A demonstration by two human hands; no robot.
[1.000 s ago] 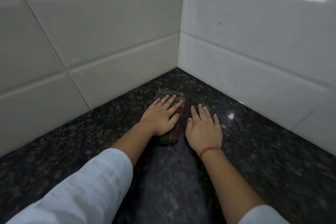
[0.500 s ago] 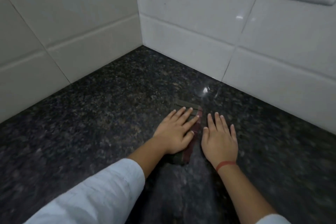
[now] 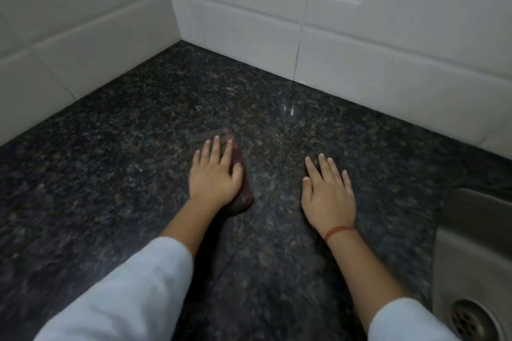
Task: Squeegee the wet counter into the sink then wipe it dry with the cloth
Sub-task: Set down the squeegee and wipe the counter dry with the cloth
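On your far left the tiled wall meets the dark counter, and that stretch shows no standing water you could point to, though the speckle and the blur make it hard to be sure. Next comes your left hand, laid flat with fingers spread, pressing the folded cloth onto the stone; only the cloth's red right edge and a smeared far corner show past your fingers, so the hand is pressing on it, not gripping it. Just right of the cloth the counter carries a faint sheen and a small bright glint nearer the wall, which may be leftover damp or only reflected light; you cannot tell which. Further right your right hand rests open and flat on the bare stone, holding nothing, well apart from the left, with a red band at the wrist. At the far right edge sits the sink, its drain in the lower corner. No squeegee is in view, and the cloth is in use, so you are most likely past the squeegee stage and into drying. What seems left is the ground between your two hands, the strip running toward the sink, and the back corner along the wall.
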